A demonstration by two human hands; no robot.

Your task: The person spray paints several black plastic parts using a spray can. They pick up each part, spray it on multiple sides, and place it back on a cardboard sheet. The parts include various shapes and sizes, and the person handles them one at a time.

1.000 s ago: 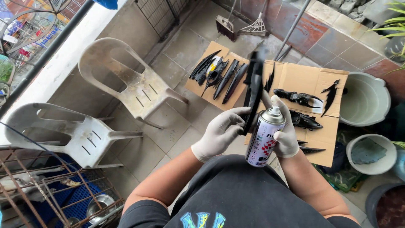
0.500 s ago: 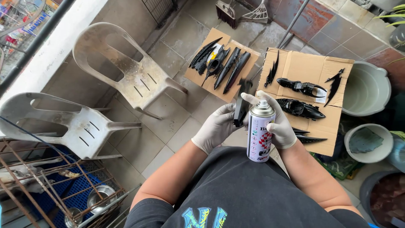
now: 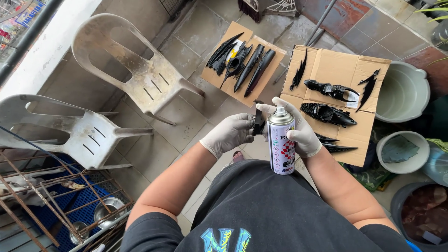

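Observation:
My right hand (image 3: 298, 130), in a pale glove, grips an upright spray can (image 3: 281, 142) with a white body and a silver top. My left hand (image 3: 229, 134), also gloved, holds a long black plastic part (image 3: 257, 122) seen end-on, just left of the can. Both hands are at waist height above the tiled floor. Ahead, several glossy black plastic panels (image 3: 242, 63) lie on a flattened cardboard sheet (image 3: 217, 79). More black panels (image 3: 329, 112) rest on a second cardboard sheet (image 3: 338, 65) to the right.
Two worn white plastic chairs (image 3: 135, 70) (image 3: 60, 128) stand at the left. A rusty wire cage (image 3: 51, 205) with metal bowls sits lower left. Pale buckets (image 3: 403, 91) (image 3: 403, 151) and a dark pot (image 3: 420, 214) line the right side. A broom head (image 3: 268, 7) leans at the top.
The long black part, earlier held up and extended forward, has been lowered and turned end-on in my left hand. The can stays upright in my right hand.

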